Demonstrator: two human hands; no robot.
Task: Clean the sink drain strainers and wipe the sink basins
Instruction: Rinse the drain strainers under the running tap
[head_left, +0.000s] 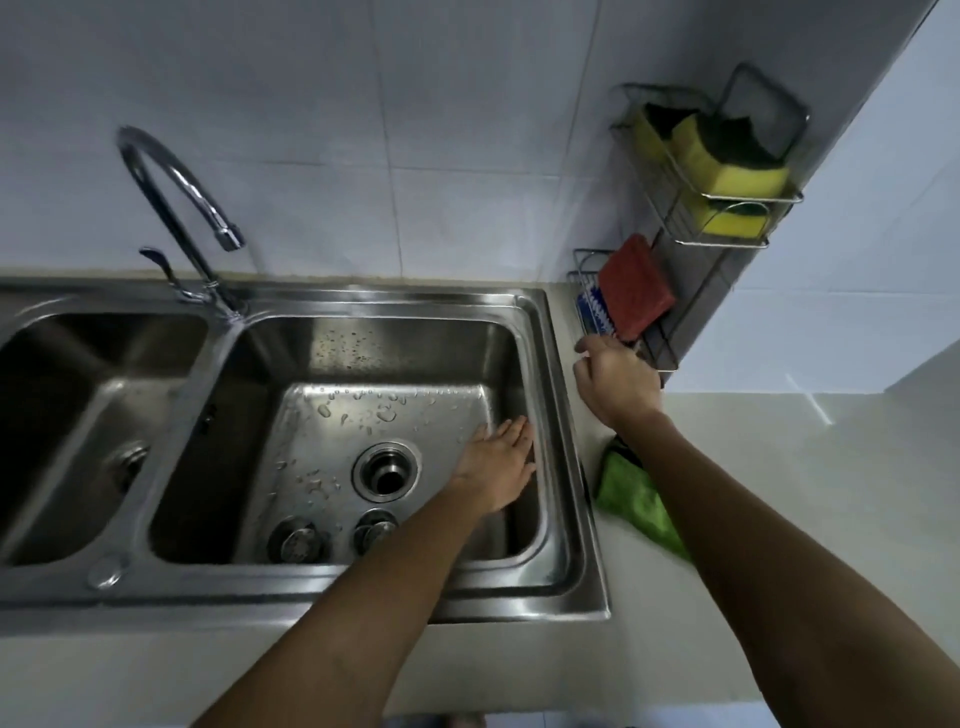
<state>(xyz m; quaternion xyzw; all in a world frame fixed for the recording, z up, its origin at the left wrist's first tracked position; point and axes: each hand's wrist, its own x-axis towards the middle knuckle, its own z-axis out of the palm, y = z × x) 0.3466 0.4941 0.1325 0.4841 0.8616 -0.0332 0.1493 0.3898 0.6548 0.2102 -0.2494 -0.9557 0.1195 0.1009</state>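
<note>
A steel double sink fills the view. In the wet right basin (332, 364) the drain hole (386, 472) is uncovered, and two round strainers (298, 540) (375, 530) lie on the floor near its front wall. My left hand (496, 462) lies flat, fingers straight, against the basin's right side. My right hand (615, 379) is up at the bottom shelf of the wire rack (660, 358), fingers loosely curled by a blue-and-white brush (592, 312); whether it holds anything is hidden. The left basin (83, 395) holds its own drain fitting (130, 457).
A curved tap (171, 197) stands between the basins, spout over the right one. The wall rack carries yellow-green sponges (727, 161) and a red scouring pad (634, 286). A green cloth (634, 499) lies on the counter right of the sink, partly under my right forearm.
</note>
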